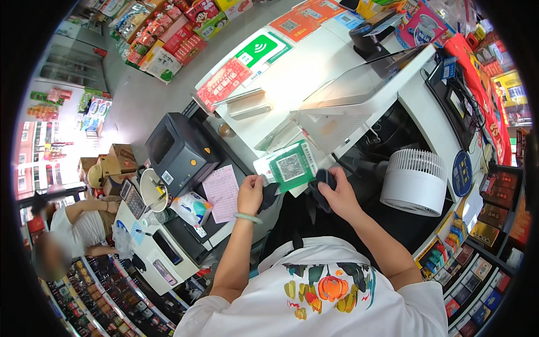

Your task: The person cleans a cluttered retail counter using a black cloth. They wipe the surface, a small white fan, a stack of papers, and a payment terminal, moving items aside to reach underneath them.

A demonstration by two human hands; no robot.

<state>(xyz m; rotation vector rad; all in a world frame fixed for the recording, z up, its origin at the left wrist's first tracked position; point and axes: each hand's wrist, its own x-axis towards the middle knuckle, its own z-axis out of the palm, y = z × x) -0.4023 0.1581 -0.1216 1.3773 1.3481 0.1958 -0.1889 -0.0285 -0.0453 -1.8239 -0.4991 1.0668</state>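
My left hand (251, 196), with a pale green bangle on its wrist, grips a piece of dark cloth (269, 197). In my right hand (334, 189) is bunched dark cloth (322, 185); whether both pieces are one item cannot be told. Between the hands a green and white placard (292, 165) with a printed code stands tilted at the counter's edge, near the cloth on both sides. Behind it is a clear acrylic panel (337, 126). A pink written sheet (221, 193) lies left of my left hand.
A dark label printer or scale (181, 147), a tissue pack (191, 208), a white bin (155, 190) and a calculator (133, 199) stand at left. A white fan (414, 181) is at right. Another person (80, 223) is at the far left. Boxed goods (181, 42) stand beyond the counter (294, 71).
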